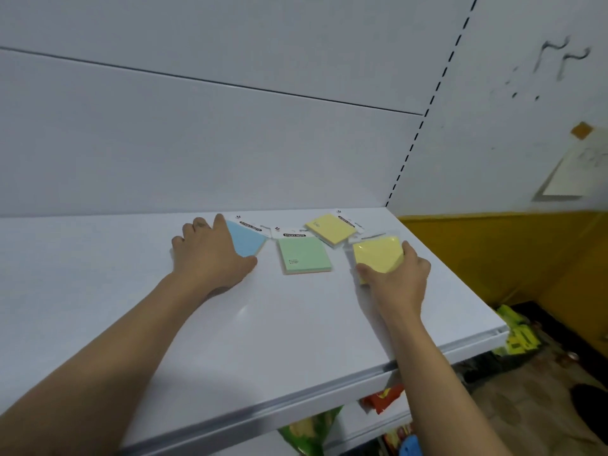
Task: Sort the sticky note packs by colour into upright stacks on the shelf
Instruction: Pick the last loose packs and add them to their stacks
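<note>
Several sticky note packs lie on the white shelf [131,291] near its back wall. My left hand [210,258] covers the left part of a blue pack [247,240], with its thumb at the pack's near corner. A green pack [304,255] lies flat in the middle. Behind it to the right lies a pale yellow pack [330,229], flat and turned at an angle. My right hand [399,281] grips a second yellow pack [377,254] by its near edge, thumb on the left and fingers on the right, and the pack is tilted up off the shelf.
The shelf's back panel [197,143] rises right behind the packs. A slotted upright [424,116] marks the shelf's right end. Snack bags [309,432] sit on the lower shelves. Papers [569,172] are stuck to the wall at right, and goods [516,337] lie on the floor.
</note>
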Tool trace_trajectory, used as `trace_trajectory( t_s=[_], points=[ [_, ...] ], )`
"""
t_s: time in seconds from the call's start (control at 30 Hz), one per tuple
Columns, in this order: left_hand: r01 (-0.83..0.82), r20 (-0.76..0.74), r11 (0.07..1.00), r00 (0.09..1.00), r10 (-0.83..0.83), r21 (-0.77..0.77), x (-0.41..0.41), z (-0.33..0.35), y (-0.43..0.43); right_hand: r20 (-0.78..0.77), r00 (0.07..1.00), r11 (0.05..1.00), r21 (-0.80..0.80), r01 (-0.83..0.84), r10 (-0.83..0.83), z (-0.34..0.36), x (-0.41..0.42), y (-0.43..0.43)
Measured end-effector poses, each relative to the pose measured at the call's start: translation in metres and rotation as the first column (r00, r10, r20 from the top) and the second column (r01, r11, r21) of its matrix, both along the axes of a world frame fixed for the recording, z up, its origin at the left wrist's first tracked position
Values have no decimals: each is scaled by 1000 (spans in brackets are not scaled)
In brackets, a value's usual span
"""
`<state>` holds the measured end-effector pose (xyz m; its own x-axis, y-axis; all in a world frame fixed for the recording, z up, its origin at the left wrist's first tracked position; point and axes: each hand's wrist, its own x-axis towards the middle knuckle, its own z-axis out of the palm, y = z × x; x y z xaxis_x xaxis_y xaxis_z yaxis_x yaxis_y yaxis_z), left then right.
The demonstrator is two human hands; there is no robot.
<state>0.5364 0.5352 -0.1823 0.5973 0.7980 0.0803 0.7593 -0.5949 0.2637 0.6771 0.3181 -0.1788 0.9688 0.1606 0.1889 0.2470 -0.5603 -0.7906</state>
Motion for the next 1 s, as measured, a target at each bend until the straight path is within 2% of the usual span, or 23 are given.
trace_trajectory(
  t_s=[0.13, 0.23, 0.3, 0.4, 0.53, 0.6, 0.7, 0.83, 0.9, 1.0],
  points=[
    [-11, 279, 956, 955, 96, -293, -8, 5, 9, 39, 999, 988, 150, -40, 34, -2, 4, -2],
    [56, 486, 892, 853, 191, -449, -12, 6, 8, -17, 999, 957, 287, -31, 38, -5, 9, -1],
    [122, 601, 862, 764, 235, -492, -13, 4, 8, -40, 995, 935, 348, -71, 90, -1, 8, 4],
    [213, 728, 820, 610, 313, -531, -14, 2, 7, -4, 972, 910, 352, -220, 236, 7, 4, 18],
    [320, 815, 813, 501, 290, -486, -16, 3, 0, -58, 927, 873, 362, -327, 371, 0, -8, 35],
    [377, 818, 791, 518, 252, -482, -15, 2, -2, -44, 927, 880, 333, -338, 373, -5, -13, 35],
    [367, 775, 835, 623, 107, -410, -13, 0, 0, -11, 931, 908, 225, -353, 365, -7, -13, 34],
    [316, 661, 876, 751, 5, -366, -13, 4, 1, 22, 931, 923, 129, -364, 364, -5, -14, 35],
    [292, 613, 884, 790, -9, -364, -16, 6, 2, 23, 933, 926, 116, -360, 360, -4, -13, 34],
    [297, 595, 853, 803, 20, -429, -22, 10, 6, 24, 933, 924, 131, -360, 360, -4, -14, 34]
  ],
)
